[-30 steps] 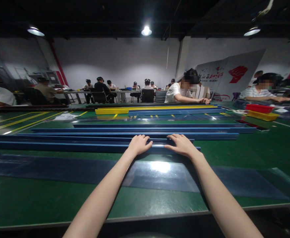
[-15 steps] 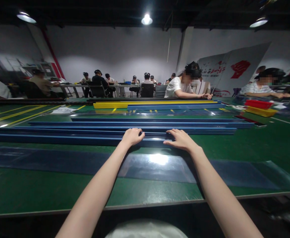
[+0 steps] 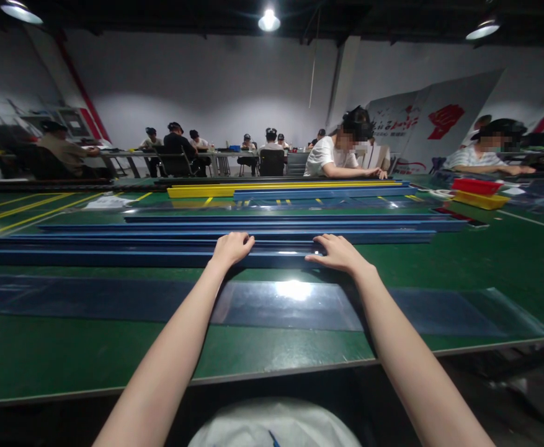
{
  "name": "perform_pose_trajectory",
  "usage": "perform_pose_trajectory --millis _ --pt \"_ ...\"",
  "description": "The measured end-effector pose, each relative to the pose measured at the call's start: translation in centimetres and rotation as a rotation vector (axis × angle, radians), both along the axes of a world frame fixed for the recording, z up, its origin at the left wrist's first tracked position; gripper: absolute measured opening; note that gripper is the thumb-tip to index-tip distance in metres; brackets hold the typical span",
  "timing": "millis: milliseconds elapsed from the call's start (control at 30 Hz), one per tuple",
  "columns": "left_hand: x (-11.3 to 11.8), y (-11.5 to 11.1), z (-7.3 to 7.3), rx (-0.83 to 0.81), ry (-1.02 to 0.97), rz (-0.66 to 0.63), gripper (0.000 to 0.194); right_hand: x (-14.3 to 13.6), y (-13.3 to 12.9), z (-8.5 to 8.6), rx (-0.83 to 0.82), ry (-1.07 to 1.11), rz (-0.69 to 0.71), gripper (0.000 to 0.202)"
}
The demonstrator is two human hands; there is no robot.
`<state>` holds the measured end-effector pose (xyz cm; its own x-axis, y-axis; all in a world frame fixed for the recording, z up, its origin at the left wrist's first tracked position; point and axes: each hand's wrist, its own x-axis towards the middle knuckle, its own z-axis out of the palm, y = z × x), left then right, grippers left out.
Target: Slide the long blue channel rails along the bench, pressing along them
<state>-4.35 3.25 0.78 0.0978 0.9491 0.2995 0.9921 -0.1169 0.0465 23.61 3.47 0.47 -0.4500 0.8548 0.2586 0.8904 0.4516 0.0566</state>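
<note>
A long blue plastic channel (image 3: pixel 113 257) lies across the front of the green table, reaching past the left edge of view. My left hand (image 3: pixel 232 249) grips it from above, fingers over the far side; its thumb is partly hidden. Around the channel near its right end, my right hand (image 3: pixel 339 253) has its thumb on the near side and its fingers on the far side. Just behind lie several more blue channels (image 3: pixel 383 237), parallel to it. Nearer to me, a clear plastic strip (image 3: pixel 262 304) lies flat beneath my forearms.
Yellow channels (image 3: pixel 197 192) lie farther back. A red tray (image 3: pixel 476 187) sits on a yellow tray (image 3: pixel 481 199) at the right, near a dark flat object (image 3: pixel 462 217). The table edge (image 3: pixel 290 372) runs before me. A co-worker (image 3: pixel 327 155) leans over the far side.
My left hand has slid left along the channel, widening the gap between my hands. My right hand stays near the right end. The whole view has shifted slightly.
</note>
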Motion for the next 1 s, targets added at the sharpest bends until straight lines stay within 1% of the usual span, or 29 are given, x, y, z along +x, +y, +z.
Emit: perform_pose_trajectory --millis 200,300,433,533,633,733,833,867,933,1000 --pt "0.5 -0.3 -0.1 0.046 0.061 -0.033 0.044 -0.4 0.1 0.1 0.004 -0.053 -0.021 0.070" --pt "1.4 -0.6 0.0 0.127 0.109 -0.111 0.042 -0.4 0.0 0.2 0.001 -0.055 -0.033 0.070" --pt "3.4 -0.9 0.3 0.194 0.135 -0.242 0.038 -0.5 -0.1 0.3 -0.001 -0.031 -0.037 0.069" --pt "5.0 -1.1 1.0 0.207 0.131 -0.339 0.036 -0.5 -0.1 0.3 0.008 -0.014 -0.037 0.070" --pt "6.2 -1.2 2.2 0.201 0.112 -0.395 0.033 -0.5 -0.2 0.3 0.010 -0.009 -0.040 0.069" --pt "7.1 -1.0 3.5 0.122 0.101 -0.391 0.036 -0.6 -0.4 0.5 0.007 -0.002 -0.038 0.069" --pt "7.6 -0.6 4.0 -0.065 0.076 -0.359 0.036 -0.6 -0.5 0.6 0.001 0.004 -0.043 0.068" --pt "7.7 -0.4 3.8 -0.125 0.059 -0.358 0.037 -0.6 -0.5 0.6 -0.001 0.005 -0.043 0.068" --pt "7.8 -0.1 3.1 -0.205 0.024 -0.369 0.042 -0.6 -0.5 0.6 -0.004 0.005 -0.039 0.069" --pt "7.7 0.1 1.9 -0.209 0.008 -0.377 0.048 -0.6 -0.5 0.6 -0.005 0.001 -0.033 0.069"
